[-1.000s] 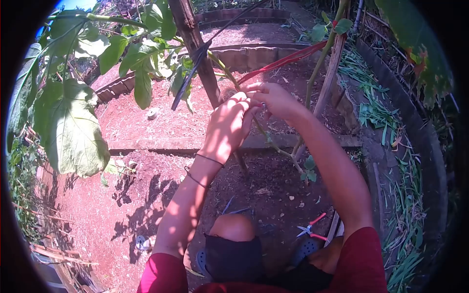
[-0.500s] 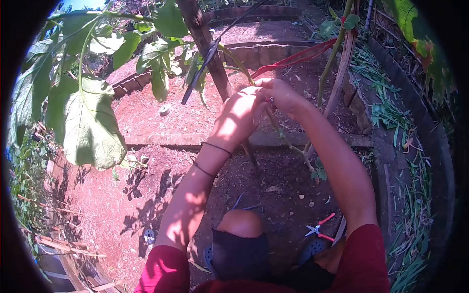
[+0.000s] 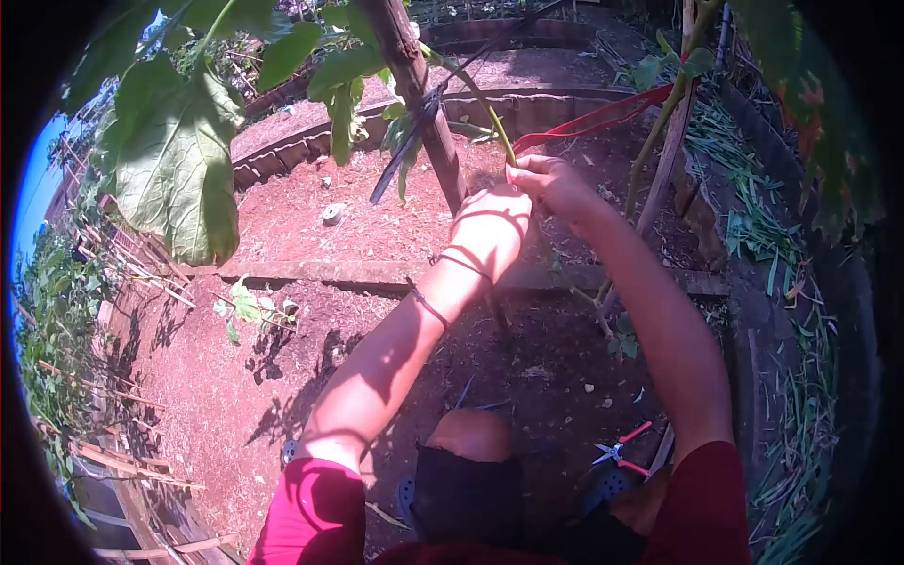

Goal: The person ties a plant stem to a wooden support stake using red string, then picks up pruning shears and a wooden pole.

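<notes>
My left hand (image 3: 494, 218) and my right hand (image 3: 556, 188) meet at a green plant stem (image 3: 492, 115). A red strap (image 3: 603, 118) loops from the thin wooden pole (image 3: 667, 160) on the right to this stem, and a bit of red shows between my hands. My right hand is closed, thumb and fingers pinching the strap at the stem. My left hand is closed just below, its back towards me and its fingertips hidden. Left of my hands a thick wooden stake (image 3: 414, 80) leans, with a black tie (image 3: 424, 113) knotted around it.
Red-handled pruning shears (image 3: 621, 449) lie open on the soil near my right foot. Large leaves (image 3: 174, 160) hang at upper left. A low board edging (image 3: 358, 275) crosses the bed. Cut green leaves (image 3: 753, 231) lie along the right border, and a small seedling (image 3: 250, 306) grows at left.
My view has shifted slightly, moving most things right and down. My left hand has turned at the wrist and sits lower against the stem. My right hand keeps its pinch.
</notes>
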A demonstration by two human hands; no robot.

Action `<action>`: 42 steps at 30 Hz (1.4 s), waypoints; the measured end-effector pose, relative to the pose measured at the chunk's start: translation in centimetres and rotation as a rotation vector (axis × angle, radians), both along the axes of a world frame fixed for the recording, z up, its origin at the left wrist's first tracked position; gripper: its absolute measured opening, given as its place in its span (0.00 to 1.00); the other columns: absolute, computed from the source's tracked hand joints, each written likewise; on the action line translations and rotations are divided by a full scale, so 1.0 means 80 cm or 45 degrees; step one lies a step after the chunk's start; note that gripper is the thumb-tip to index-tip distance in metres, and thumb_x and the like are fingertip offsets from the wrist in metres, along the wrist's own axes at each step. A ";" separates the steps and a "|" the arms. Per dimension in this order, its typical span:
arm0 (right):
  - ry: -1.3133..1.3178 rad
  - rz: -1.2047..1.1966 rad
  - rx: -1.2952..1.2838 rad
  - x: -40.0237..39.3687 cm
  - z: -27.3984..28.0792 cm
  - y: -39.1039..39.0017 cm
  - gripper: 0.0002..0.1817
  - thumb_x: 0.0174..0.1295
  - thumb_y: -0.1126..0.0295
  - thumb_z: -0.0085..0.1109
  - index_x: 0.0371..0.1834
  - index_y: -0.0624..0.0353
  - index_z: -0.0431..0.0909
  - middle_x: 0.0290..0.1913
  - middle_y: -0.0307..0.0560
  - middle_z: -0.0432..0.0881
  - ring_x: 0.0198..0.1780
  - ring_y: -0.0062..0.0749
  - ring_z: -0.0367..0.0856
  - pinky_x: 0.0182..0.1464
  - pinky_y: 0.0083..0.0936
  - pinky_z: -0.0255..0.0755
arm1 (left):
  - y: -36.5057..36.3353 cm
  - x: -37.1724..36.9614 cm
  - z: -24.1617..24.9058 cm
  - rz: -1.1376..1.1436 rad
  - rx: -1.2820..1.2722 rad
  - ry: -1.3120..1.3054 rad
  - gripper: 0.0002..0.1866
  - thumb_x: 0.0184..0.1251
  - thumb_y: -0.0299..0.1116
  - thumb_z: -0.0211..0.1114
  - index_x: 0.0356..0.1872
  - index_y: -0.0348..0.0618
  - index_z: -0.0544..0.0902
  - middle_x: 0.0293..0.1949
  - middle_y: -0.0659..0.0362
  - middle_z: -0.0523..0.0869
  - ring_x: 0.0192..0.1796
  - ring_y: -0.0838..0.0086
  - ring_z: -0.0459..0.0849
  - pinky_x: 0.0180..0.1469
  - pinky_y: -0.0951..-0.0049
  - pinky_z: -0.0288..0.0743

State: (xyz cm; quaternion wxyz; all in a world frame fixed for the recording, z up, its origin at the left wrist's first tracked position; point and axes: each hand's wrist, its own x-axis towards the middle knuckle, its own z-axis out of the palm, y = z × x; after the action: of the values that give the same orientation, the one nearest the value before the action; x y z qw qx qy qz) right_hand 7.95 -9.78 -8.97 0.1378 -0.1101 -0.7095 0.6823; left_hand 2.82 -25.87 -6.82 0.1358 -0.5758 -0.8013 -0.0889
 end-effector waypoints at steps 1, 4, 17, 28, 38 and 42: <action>0.082 -0.050 0.020 -0.005 -0.008 -0.001 0.09 0.75 0.63 0.63 0.45 0.55 0.87 0.36 0.33 0.86 0.36 0.16 0.80 0.40 0.21 0.72 | 0.002 -0.001 -0.007 -0.021 0.025 0.041 0.07 0.65 0.25 0.59 0.39 0.34 0.84 0.38 0.45 0.87 0.43 0.53 0.89 0.48 0.56 0.83; 0.001 -0.101 -0.002 -0.003 -0.001 -0.006 0.08 0.75 0.63 0.64 0.44 0.56 0.86 0.36 0.34 0.86 0.35 0.16 0.80 0.39 0.21 0.72 | 0.011 0.000 -0.004 0.019 -0.021 -0.022 0.07 0.66 0.25 0.59 0.39 0.34 0.84 0.37 0.44 0.87 0.43 0.53 0.90 0.47 0.56 0.84; -0.014 -0.008 0.289 -0.007 0.001 0.007 0.09 0.75 0.64 0.63 0.48 0.56 0.86 0.41 0.38 0.87 0.44 0.22 0.82 0.53 0.26 0.73 | 0.009 0.004 -0.037 0.172 0.060 0.233 0.06 0.63 0.24 0.61 0.32 0.36 0.86 0.29 0.50 0.89 0.32 0.56 0.91 0.35 0.61 0.86; -0.022 -0.021 0.420 0.011 0.005 0.014 0.13 0.72 0.63 0.65 0.52 0.58 0.87 0.47 0.39 0.88 0.52 0.23 0.81 0.59 0.29 0.70 | -0.039 -0.023 -0.027 -0.372 0.217 -0.333 0.04 0.65 0.25 0.64 0.38 0.38 0.82 0.36 0.46 0.87 0.42 0.49 0.88 0.45 0.53 0.81; 0.031 0.028 0.369 0.019 0.012 0.008 0.11 0.74 0.64 0.63 0.52 0.57 0.86 0.42 0.32 0.86 0.42 0.15 0.76 0.47 0.23 0.69 | -0.079 0.011 0.021 -0.352 0.216 -0.251 0.07 0.72 0.32 0.67 0.45 0.42 0.87 0.38 0.49 0.89 0.41 0.50 0.89 0.44 0.57 0.84; -0.011 -0.047 0.459 0.020 0.017 0.000 0.09 0.74 0.66 0.61 0.50 0.57 0.86 0.39 0.31 0.85 0.39 0.14 0.76 0.44 0.21 0.70 | -0.059 0.016 0.030 -0.348 0.164 -0.377 0.10 0.73 0.36 0.66 0.46 0.41 0.87 0.37 0.47 0.89 0.42 0.50 0.89 0.46 0.54 0.82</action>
State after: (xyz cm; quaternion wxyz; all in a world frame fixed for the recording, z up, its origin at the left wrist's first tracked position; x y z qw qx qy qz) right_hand 9.54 -9.74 -7.61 0.1647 -0.0995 -0.8187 0.5410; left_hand 4.11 -30.63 -4.44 0.0398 -0.6499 -0.7197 -0.2409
